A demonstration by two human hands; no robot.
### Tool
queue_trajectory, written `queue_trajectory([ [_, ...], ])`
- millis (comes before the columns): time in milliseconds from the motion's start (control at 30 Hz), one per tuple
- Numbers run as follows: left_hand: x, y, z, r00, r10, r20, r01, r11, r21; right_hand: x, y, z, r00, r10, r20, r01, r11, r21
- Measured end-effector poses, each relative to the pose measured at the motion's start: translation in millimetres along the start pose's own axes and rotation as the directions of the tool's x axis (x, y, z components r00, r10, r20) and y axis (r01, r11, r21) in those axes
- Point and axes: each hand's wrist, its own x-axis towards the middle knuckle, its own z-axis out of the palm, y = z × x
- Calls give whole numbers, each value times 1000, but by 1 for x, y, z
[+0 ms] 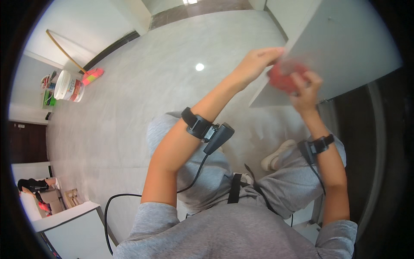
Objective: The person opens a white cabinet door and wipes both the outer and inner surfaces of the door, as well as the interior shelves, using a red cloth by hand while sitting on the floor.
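A pale cabinet door (346,51) stands swung out at the upper right. My left hand (260,63) is at the door's edge, fingers pointing right; whether it grips the edge cannot be told. Against the door's face, my right hand (305,87) holds a red cloth (286,76), blurred by motion. The cloth lies close to the left fingertips and partly over the door's edge. Black straps with small devices and cables are around both of my forearms.
A dark cabinet interior (355,129) lies at the right. On the grey floor at the far left stand a white bucket (66,87) and a broom with a pink head (92,76). A white cabinet (77,226) is at the lower left. A cable (121,195) runs beside my left arm.
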Motion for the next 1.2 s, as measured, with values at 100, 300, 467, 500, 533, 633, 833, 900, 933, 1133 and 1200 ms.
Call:
queue_trajectory([
  [100, 0, -6, -9, 998, 57, -9, -57, 997, -50, -38, 1, 26, 923, -144, 357, 110, 987, 114],
  [300, -1, -6, -11, 996, 89, 16, -88, 994, -70, -45, -3, 17, 861, -160, 482, 155, 987, 52],
  [467, -4, -11, -12, 1000, -4, -19, 1, 988, -155, 27, -13, -21, 1000, -20, 17, 21, 999, -28],
  [500, -4, -11, -11, 1000, -1, 1, 2, 984, -180, 39, -11, -27, 991, 26, -135, -24, 1000, 13],
  [533, -5, -11, -9, 1000, -3, 23, 7, 980, -198, 50, -12, -30, 994, 13, -112, -11, 1000, 14],
  [633, -10, -7, -3, 1000, 8, -29, -13, 978, -206, 62, -15, -28, 923, 103, -370, -71, 992, 100],
  [833, -35, -6, -22, 997, -42, -68, 39, 998, -47, 18, -40, 0, 984, 85, 159, -119, 969, 218],
  [900, -44, -4, -28, 998, -61, -3, 61, 998, 0, 9, -47, 0, 963, 77, 260, -168, 921, 351],
  [933, -51, -6, -26, 995, -58, 77, 56, 998, 25, 4, -52, 0, 961, 76, 267, -171, 919, 356],
  [1133, -76, -39, -2, 966, -249, -71, 244, 967, -74, 10, -71, -8, 669, 113, 734, -583, 693, 425],
  [1200, -67, -45, -6, 976, -129, -176, 137, 990, 34, 9, -69, -10, 765, 113, 634, -472, 768, 433],
])
